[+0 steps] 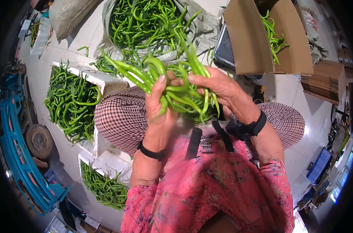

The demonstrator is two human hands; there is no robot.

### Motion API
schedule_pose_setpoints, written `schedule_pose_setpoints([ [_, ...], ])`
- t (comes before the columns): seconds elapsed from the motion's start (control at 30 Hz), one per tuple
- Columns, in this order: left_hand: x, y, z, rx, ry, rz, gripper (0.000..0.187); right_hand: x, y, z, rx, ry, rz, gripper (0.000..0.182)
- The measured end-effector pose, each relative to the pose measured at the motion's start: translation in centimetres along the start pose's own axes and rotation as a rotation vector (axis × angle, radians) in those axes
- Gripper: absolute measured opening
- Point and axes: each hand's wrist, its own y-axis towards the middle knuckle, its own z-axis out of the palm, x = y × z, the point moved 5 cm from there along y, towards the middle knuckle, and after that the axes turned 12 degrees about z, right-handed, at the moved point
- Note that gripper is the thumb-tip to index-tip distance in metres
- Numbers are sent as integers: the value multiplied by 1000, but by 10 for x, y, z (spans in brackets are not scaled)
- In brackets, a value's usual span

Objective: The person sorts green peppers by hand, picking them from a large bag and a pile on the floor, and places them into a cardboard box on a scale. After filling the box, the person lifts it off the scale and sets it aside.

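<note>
My left hand [161, 105] is wrapped round a bunch of long green chili peppers [135, 74], its thumb pressed over them. Close beside it, my right hand [221, 86] grips several more long peppers [195, 60] between thumb and fingers, some pointing up and others hanging down. Between the two hands, the pepper bunches overlap, so which hand bears some of them is hard to tell. Just beyond, an open sack [107, 19] spills over with a heap of green peppers [145, 23].
On the left stand white foam boxes [120, 82] filled with peppers. A cardboard box [244, 42] with some peppers inside is at the upper right, near flattened cartons [324, 81]. A full sack [69, 17] lies at the upper left; a blue cart [19, 143] stands far left.
</note>
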Motion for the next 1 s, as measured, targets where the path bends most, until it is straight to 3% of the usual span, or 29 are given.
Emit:
schedule_pose_setpoints([
  [0.07, 2, -2, -1, 46, 53, 44, 27, -8, 3, 11, 173, 327, 24, 33],
  [0.2, -2, -9, 25, 136, -45, 89, 35, 0, 5, -11, 136, 296, -6, 37],
  [0.27, -2, -4, 15, -32, -74, 86, 38, 11, -5, -16, 127, 283, -27, 40],
  [0.33, -5, -3, 13, 38, -176, 16, 39, 18, -13, -24, 51, 231, -87, 40],
  [0.47, -2, -2, -6, 4, 13, 39, 31, 19, -12, -46, 183, 345, -200, 41],
  [0.73, -1, -5, 11, 6, 221, 105, 25, 37, -44, -40, 147, 408, -146, 40],
  [0.93, -2, -6, 16, -10, 239, 110, 23, 81, -47, -63, 404, 429, -290, 46],
  [1.0, -2, -8, 13, -32, 202, 83, 21, 107, -59, -85, 205, 250, -298, 46],
])
